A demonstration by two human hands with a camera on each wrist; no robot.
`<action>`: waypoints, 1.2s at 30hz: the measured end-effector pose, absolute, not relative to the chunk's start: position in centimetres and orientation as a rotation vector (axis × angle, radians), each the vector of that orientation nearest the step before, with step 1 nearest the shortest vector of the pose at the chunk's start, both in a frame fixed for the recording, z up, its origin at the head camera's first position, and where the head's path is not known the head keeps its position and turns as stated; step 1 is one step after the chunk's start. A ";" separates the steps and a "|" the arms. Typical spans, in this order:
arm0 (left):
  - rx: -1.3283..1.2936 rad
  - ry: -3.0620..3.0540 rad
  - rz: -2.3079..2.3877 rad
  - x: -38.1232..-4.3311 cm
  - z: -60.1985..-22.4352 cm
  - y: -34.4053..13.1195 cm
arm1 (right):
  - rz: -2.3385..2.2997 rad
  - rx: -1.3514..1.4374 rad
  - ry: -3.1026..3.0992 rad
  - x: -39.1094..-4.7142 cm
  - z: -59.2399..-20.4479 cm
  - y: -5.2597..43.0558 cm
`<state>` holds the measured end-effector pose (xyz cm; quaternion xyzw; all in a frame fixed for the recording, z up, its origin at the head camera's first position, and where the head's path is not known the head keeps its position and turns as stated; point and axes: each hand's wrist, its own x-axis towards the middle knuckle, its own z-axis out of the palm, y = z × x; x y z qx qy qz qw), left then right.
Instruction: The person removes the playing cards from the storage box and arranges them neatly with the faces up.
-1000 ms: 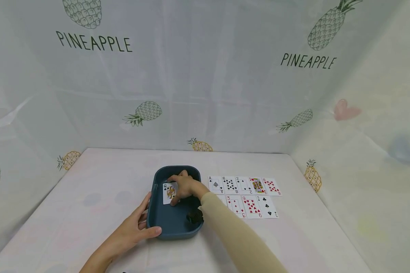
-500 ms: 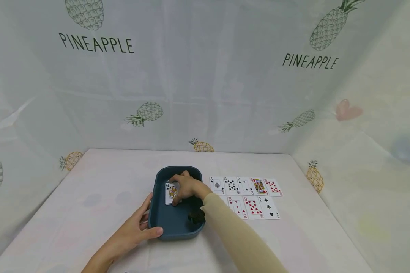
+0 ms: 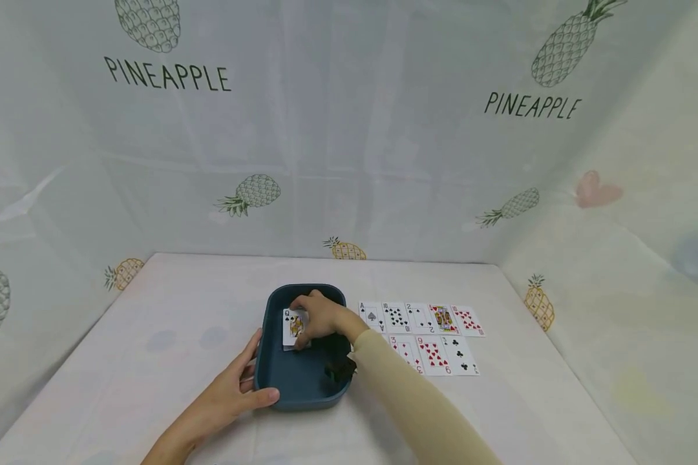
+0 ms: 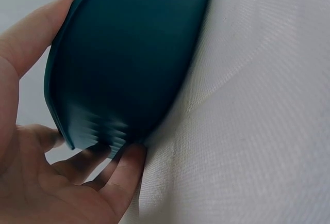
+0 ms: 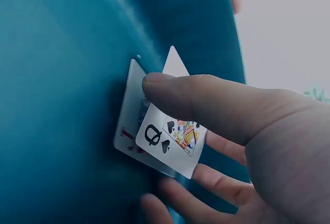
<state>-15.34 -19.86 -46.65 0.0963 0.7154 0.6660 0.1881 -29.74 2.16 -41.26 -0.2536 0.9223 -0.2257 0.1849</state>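
Two cards (image 5: 165, 139), maybe more, pinched in right hand (image 3: 321, 318) inside tray (image 3: 291, 381)

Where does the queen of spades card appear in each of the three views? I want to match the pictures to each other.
Head view: the queen of spades is at lower centre, inside the dark blue tray, pinched by the right hand.
Left wrist view: not in it; only the tray's outer wall and the left hand show.
Right wrist view: centre, under the thumb, with other cards behind it.
Shared landmark: the dark blue tray.
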 end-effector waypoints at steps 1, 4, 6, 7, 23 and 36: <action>0.259 2.023 1.873 -15.4 -46.6 -19.8 | -0.629 -0.727 2.609 -29.6 -41.0 2.3; 0.205 2.057 1.863 -15.4 -46.4 -19.6 | -0.636 -0.769 2.617 -29.2 -40.1 3.0; 0.172 2.089 1.843 -15.4 -46.3 -19.5 | -0.658 -0.798 2.614 -29.0 -39.4 3.7; 0.158 2.101 1.838 -15.4 -46.3 -19.4 | -0.676 -0.811 2.611 -29.0 -39.2 4.1; 0.177 2.116 1.861 -15.3 -46.7 -19.5 | -0.852 -0.815 2.582 -28.1 -35.6 16.0; 0.212 2.142 1.840 -15.4 -46.9 -19.6 | -0.820 -0.723 2.647 -26.1 -37.3 31.2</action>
